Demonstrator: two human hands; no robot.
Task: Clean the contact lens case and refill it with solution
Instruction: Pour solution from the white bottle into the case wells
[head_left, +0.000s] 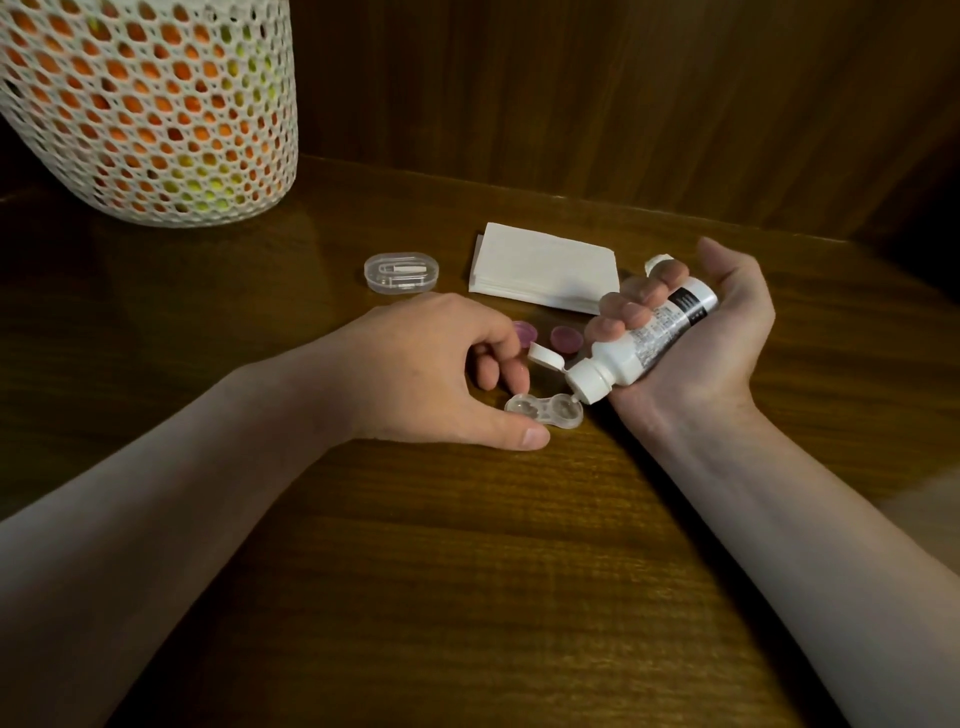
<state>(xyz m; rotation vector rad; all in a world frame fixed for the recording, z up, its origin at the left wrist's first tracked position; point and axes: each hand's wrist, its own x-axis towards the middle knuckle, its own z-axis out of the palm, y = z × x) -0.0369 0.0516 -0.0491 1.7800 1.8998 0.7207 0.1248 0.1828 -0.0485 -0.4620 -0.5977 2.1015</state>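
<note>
A clear two-well contact lens case (545, 410) lies uncapped on the wooden table. My left hand (436, 371) pinches its left end between a fingertip and the thumb. My right hand (691, 338) grips a white solution bottle (631, 345), tipped down to the left with its flip cap open. The nozzle sits just over the case's right well. Two purple caps (566, 338) lie on the table just behind the case, the left one partly hidden by my fingers.
A stack of white tissues (540, 267) lies behind the caps. A small clear oval box (401, 273) with tools inside sits to its left. A white mesh basket (150, 109) of orange and yellow fruit stands at the back left. A wooden wall rises behind.
</note>
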